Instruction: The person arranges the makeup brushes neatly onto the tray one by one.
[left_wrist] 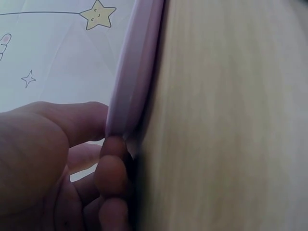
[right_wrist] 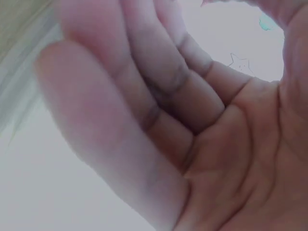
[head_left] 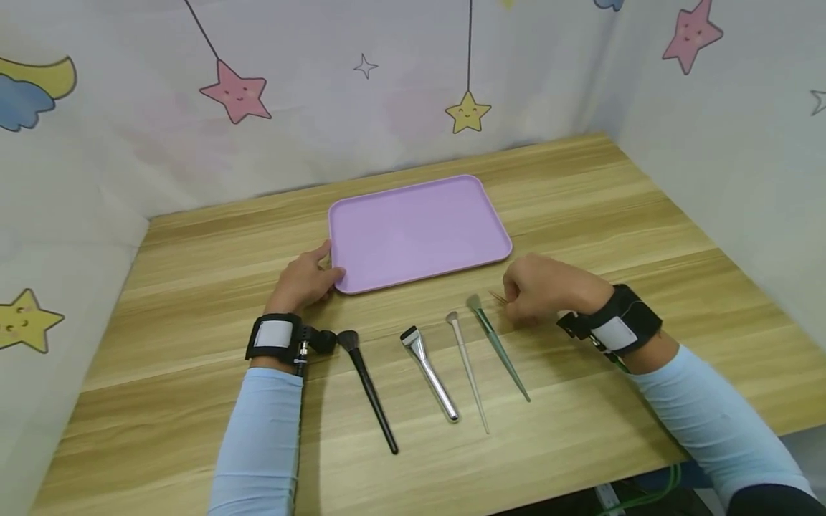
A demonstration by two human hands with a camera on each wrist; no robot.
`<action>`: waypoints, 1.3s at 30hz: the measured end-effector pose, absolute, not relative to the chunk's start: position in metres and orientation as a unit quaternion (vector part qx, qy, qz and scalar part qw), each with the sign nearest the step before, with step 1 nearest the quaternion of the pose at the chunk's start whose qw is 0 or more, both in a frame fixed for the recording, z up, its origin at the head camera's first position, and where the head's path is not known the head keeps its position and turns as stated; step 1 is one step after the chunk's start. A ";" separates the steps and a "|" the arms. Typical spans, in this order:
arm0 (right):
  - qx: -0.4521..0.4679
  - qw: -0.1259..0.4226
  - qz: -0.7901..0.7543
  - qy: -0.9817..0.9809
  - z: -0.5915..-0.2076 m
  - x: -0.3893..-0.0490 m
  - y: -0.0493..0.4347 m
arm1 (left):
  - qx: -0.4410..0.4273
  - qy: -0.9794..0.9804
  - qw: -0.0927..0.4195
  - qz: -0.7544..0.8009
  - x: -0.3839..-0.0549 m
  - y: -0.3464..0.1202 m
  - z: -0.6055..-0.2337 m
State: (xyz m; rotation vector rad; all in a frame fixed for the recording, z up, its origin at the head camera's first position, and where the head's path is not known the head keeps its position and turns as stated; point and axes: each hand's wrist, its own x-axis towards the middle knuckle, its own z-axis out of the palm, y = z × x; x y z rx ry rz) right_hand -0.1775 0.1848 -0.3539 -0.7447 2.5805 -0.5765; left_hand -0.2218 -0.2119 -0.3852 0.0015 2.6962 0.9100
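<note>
My left hand (head_left: 302,281) grips the near left corner of a purple tray (head_left: 419,231). The left wrist view shows the thumb on the tray's rim (left_wrist: 131,82) and curled fingertips beneath it. To the right of the brushes, my right hand (head_left: 540,288) is low over the table, its fingers curled round a thin gold-coloured tool (head_left: 497,296). Only the tool's narrow end shows; the palm hides the rest. In the right wrist view the hand (right_wrist: 159,120) fills the picture, and the tool cannot be seen.
Four makeup brushes lie in front of the tray: a black brush (head_left: 369,390), a silver flat-headed brush (head_left: 431,374), a slim pale brush (head_left: 467,371) and a green brush (head_left: 500,350). The wooden table (head_left: 193,287) meets cloth-covered walls behind and at both sides.
</note>
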 end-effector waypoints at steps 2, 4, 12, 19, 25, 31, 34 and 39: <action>-0.269 0.182 -0.220 0.920 -0.355 -0.180 0.183 | -0.001 0.937 0.147 0.316 -0.222 -0.212 -0.386; -0.267 0.171 -0.240 0.918 -0.355 -0.183 0.181 | -0.003 0.936 0.146 0.319 -0.222 -0.212 -0.387; -0.262 0.131 -0.254 0.922 -0.351 -0.193 0.173 | -0.004 0.937 0.140 0.321 -0.221 -0.212 -0.388; -0.250 0.105 -0.264 0.926 -0.348 -0.202 0.166 | -0.009 0.934 0.146 0.325 -0.221 -0.211 -0.388; -0.226 0.101 -0.268 0.931 -0.343 -0.210 0.163 | -0.013 0.934 0.143 0.327 -0.223 -0.211 -0.387; -0.199 0.099 -0.282 0.933 -0.340 -0.217 0.159 | -0.014 0.934 0.140 0.328 -0.223 -0.212 -0.386; -0.188 0.096 -0.288 0.934 -0.338 -0.219 0.158 | -0.016 0.933 0.140 0.330 -0.222 -0.212 -0.386; -0.173 0.097 -0.294 0.935 -0.339 -0.221 0.156 | -0.018 0.932 0.142 0.334 -0.222 -0.213 -0.388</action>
